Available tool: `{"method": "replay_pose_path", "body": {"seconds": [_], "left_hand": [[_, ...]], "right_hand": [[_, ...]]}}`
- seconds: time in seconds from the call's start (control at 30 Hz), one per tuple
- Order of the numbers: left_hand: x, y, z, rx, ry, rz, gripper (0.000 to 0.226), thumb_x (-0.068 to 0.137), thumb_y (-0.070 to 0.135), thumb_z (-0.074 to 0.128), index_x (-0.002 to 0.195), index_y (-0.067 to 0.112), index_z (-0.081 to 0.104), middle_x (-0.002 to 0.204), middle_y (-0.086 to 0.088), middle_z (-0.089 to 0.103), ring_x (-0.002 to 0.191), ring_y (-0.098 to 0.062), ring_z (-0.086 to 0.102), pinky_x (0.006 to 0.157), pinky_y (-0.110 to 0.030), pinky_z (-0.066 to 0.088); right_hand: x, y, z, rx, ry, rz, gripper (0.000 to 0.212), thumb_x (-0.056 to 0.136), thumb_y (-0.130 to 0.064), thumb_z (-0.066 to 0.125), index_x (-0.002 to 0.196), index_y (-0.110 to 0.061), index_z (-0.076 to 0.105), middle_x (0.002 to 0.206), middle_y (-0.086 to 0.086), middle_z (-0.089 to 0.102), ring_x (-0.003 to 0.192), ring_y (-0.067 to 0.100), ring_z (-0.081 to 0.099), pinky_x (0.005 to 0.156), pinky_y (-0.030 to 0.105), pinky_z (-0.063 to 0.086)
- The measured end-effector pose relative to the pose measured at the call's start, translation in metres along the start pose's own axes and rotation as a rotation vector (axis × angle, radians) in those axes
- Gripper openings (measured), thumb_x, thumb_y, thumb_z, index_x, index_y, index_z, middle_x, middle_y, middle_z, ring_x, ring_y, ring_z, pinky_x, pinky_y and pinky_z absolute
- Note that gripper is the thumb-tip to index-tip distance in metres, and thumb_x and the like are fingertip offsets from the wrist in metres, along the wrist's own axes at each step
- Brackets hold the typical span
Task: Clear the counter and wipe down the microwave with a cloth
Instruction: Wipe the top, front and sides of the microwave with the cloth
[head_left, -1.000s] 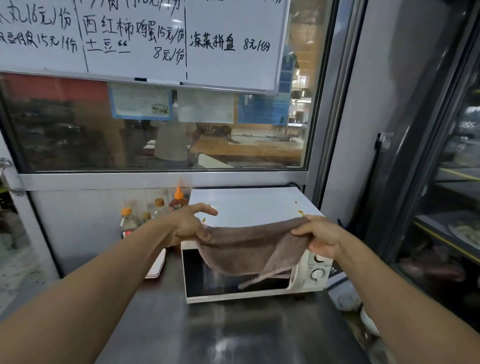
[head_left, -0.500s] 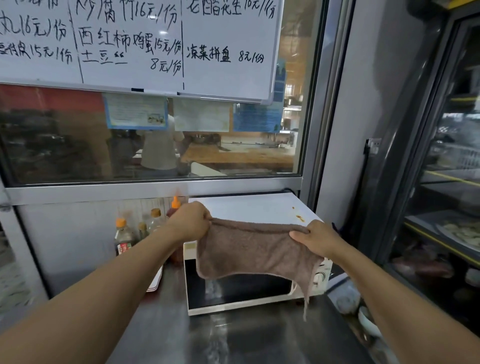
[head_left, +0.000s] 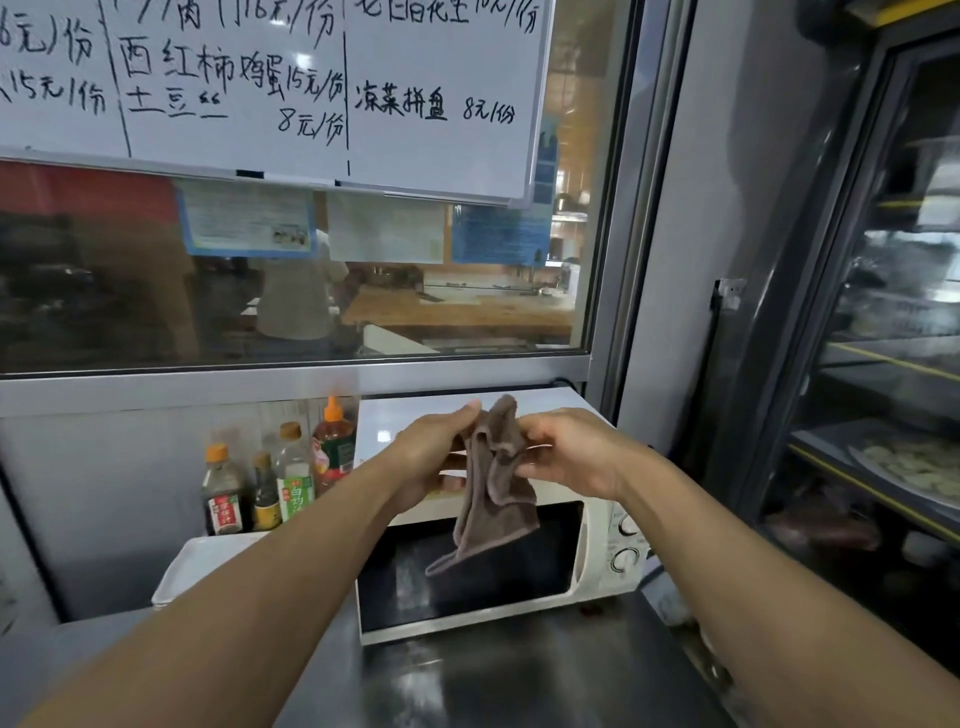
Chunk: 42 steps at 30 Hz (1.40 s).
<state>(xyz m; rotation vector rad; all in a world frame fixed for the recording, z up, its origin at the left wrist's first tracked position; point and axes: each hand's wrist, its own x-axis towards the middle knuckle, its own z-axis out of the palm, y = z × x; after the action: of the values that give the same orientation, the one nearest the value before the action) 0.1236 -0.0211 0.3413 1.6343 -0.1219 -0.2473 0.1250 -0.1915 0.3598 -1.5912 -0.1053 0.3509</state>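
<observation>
Brown terry cloth (head_left: 493, 467), bunched and folded lengthwise, pinched between both hands above the front of the microwave (head_left: 592, 551). Left hand (head_left: 436, 457) closed on the cloth's left side, thumb up near the top fold, fingers curled behind the fabric. Right hand (head_left: 571, 452) gripping the right side, fingertips pressed into the folds. Hands close together, nearly touching through the fabric. Top of the cloth poking up just above the grip; the greater part hanging below it, trailing to a loose corner in front of the dark door glass, apart from the door itself as far as can be told. White microwave standing on a steel counter (head_left: 519, 680), two dials on its right panel. Left of it, a stack of white trays (head_left: 208, 566), and behind those, sauce bottles (head_left: 280, 483) against the wall. Above, a window with a whiteboard (head_left: 311, 88) bearing handwritten prices. At right, a glass-fronted display cabinet (head_left: 893, 364).
</observation>
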Motion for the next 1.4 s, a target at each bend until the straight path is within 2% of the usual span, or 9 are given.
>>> {"method": "replay_pose_path", "body": {"seconds": [0.13,0.23,0.43,0.57,0.73,0.87,0.97,1.1,1.4], "left_hand": [[0.008,-0.001,0.002,0.092,0.041,0.077,0.025,0.083,0.008,0.069,0.106,0.01,0.061,0.094,-0.008,0.069,0.084,-0.019,0.066,0.075,-0.029,0.055],[0.018,0.001,0.011,0.115,0.072,0.078,0.025,0.082,-0.012,0.055,0.1,0.004,0.059,0.089,-0.014,0.065,0.08,-0.025,0.062,0.078,-0.036,0.052],[0.049,-0.002,0.045,-0.136,-0.077,0.027,0.042,0.085,-0.011,0.041,0.066,0.011,0.07,0.07,-0.01,0.067,0.063,-0.019,0.064,0.064,-0.028,0.053],[0.084,-0.002,0.064,0.082,0.055,0.038,0.009,0.088,0.003,0.055,0.09,0.012,0.057,0.083,-0.01,0.063,0.073,-0.021,0.06,0.063,-0.03,0.048],[0.133,-0.014,0.067,0.276,0.1,0.008,0.025,0.088,0.004,0.055,0.111,0.014,0.057,0.09,-0.006,0.065,0.074,-0.017,0.066,0.058,-0.025,0.05],[0.172,-0.03,0.068,0.646,0.181,0.082,0.029,0.085,0.008,0.061,0.113,0.017,0.059,0.098,-0.002,0.062,0.081,-0.017,0.057,0.061,-0.021,0.042],[0.197,-0.04,0.074,0.844,0.175,0.082,0.033,0.085,0.013,0.061,0.117,0.02,0.057,0.113,-0.001,0.06,0.092,-0.016,0.055,0.076,-0.022,0.041],[0.217,-0.053,0.079,0.984,0.169,0.063,0.036,0.086,0.013,0.059,0.121,0.018,0.055,0.122,-0.003,0.058,0.107,-0.02,0.056,0.087,-0.025,0.042],[0.249,-0.076,0.08,1.163,0.246,0.049,0.043,0.089,0.016,0.05,0.13,0.025,0.05,0.136,0.0,0.049,0.123,-0.024,0.046,0.1,-0.04,0.042]], "right_hand": [[-0.004,0.004,-0.006,-0.165,-0.044,-0.077,0.044,0.091,0.01,0.032,0.12,-0.012,0.057,0.108,0.008,0.066,0.101,0.019,0.063,0.084,0.029,0.054],[-0.003,0.013,-0.017,-0.234,0.074,-0.124,0.037,0.09,0.006,0.045,0.116,-0.016,0.058,0.11,0.008,0.065,0.099,0.017,0.062,0.08,0.026,0.051],[0.015,0.035,-0.053,-0.1,0.202,-0.04,0.048,0.082,-0.009,0.069,0.122,-0.025,0.046,0.105,0.009,0.064,0.09,0.021,0.064,0.07,0.033,0.052],[0.036,0.049,-0.085,-0.247,0.538,-0.17,0.038,0.083,-0.011,0.067,0.107,-0.027,0.042,0.091,-0.002,0.06,0.083,0.015,0.061,0.064,0.029,0.05],[0.064,0.065,-0.149,-0.451,0.761,-0.247,0.018,0.085,0.002,0.055,0.093,-0.014,0.055,0.092,0.003,0.061,0.086,0.019,0.056,0.072,0.03,0.046],[0.098,0.06,-0.19,-0.425,0.726,-0.257,0.016,0.09,-0.004,0.053,0.089,-0.017,0.062,0.084,-0.002,0.061,0.081,0.015,0.058,0.06,0.021,0.042],[0.132,0.067,-0.211,-0.693,0.59,-0.131,0.021,0.092,-0.016,0.056,0.111,-0.012,0.063,0.103,0.005,0.064,0.102,0.025,0.058,0.078,0.024,0.042],[0.147,0.092,-0.221,-1.12,0.35,-0.086,0.054,0.093,-0.029,0.05,0.144,-0.026,0.03,0.15,0.007,0.027,0.138,0.03,0.021,0.112,0.039,0.025],[0.145,0.133,-0.191,-1.526,0.254,-0.252,0.067,0.094,-0.055,0.009,0.15,-0.019,0.013,0.159,0.008,0.008,0.146,0.026,0.001,0.119,0.041,0.002]]}}
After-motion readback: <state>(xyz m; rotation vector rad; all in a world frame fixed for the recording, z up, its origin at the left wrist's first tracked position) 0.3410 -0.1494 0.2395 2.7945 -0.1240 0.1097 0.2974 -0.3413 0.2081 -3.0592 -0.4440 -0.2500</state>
